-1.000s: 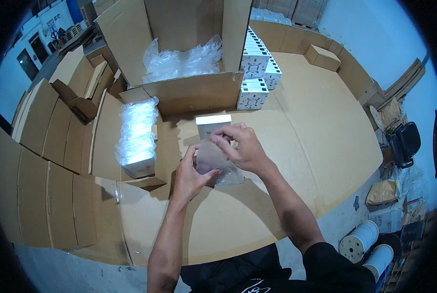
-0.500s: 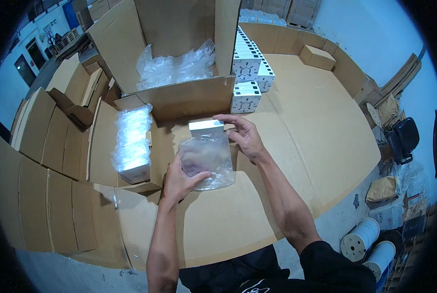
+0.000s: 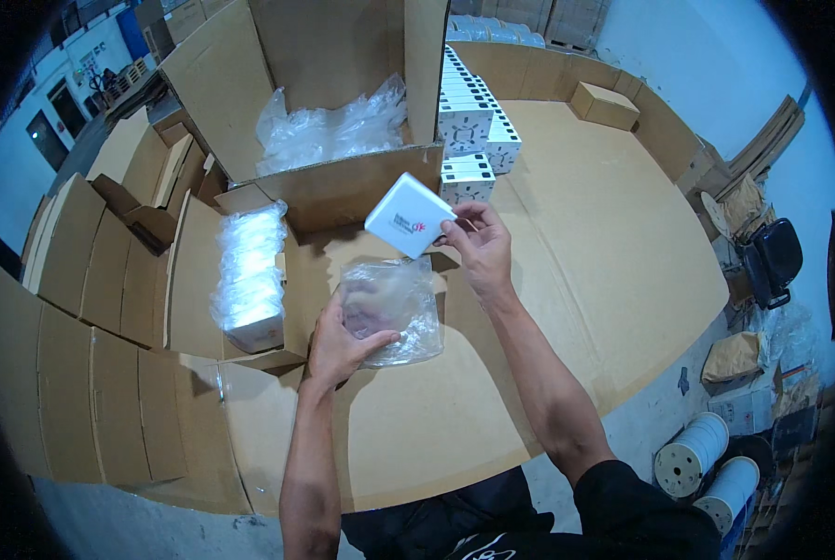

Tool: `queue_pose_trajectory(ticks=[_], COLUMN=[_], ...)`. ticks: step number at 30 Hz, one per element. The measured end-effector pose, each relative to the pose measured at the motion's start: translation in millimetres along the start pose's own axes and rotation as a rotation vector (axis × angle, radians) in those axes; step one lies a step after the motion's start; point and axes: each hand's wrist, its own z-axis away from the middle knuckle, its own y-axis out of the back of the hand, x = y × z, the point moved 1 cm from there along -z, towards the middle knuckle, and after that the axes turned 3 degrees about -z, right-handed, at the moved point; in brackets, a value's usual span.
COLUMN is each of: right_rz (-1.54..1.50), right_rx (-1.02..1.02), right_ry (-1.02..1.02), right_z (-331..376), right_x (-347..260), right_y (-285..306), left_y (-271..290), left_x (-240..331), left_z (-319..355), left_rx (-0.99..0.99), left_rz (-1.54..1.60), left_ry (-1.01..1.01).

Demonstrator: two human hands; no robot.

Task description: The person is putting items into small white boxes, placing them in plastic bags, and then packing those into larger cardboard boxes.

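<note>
— Pinching what, the right hand (image 3: pixel 478 245)?

— A small white box (image 3: pixel 410 215), flat and squarish. Thumb and fingertips closed on its lower right corner. Box sits up and to the left of that hand, clear of the cardboard, tilted; broad face toward the camera, long edge running from upper left down to lower right.

— Left hand (image 3: pixel 338 343)?

— Fingers curled around a clear plastic bag (image 3: pixel 394 306), thumb over its lower edge. Bag lies just above and right of the palm, mouth end toward the box. Box and bag apart, box above.

— Surroundings?

— Cardboard-covered table (image 3: pixel 604 252) under both. Left of the bag, an open carton with a plastic-wrapped stack of white boxes (image 3: pixel 249 280). Behind, a large open carton (image 3: pixel 333 177) holding crumpled plastic liner (image 3: pixel 329 131). Right of it, rows of white printed boxes (image 3: pixel 469 131). Flattened cartons (image 3: pixel 72 308) standing far left.
</note>
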Motion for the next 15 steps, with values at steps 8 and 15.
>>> queue_pose_trajectory(ticks=[8, 15], right_rz=[-0.312, -0.197], right_rx=[-0.011, -0.074], right_ry=[-0.099, -0.092], right_z=[12.3, 5.9], right_x=[-7.6, 0.3], right_y=[-6.7, 8.0], left_y=[0.4, -0.3], left_x=[0.0, 1.1], left_z=[0.2, -0.6], left_rx=[-0.034, -0.007], left_rz=[-0.028, 0.014], left_ry=[0.033, 0.017])
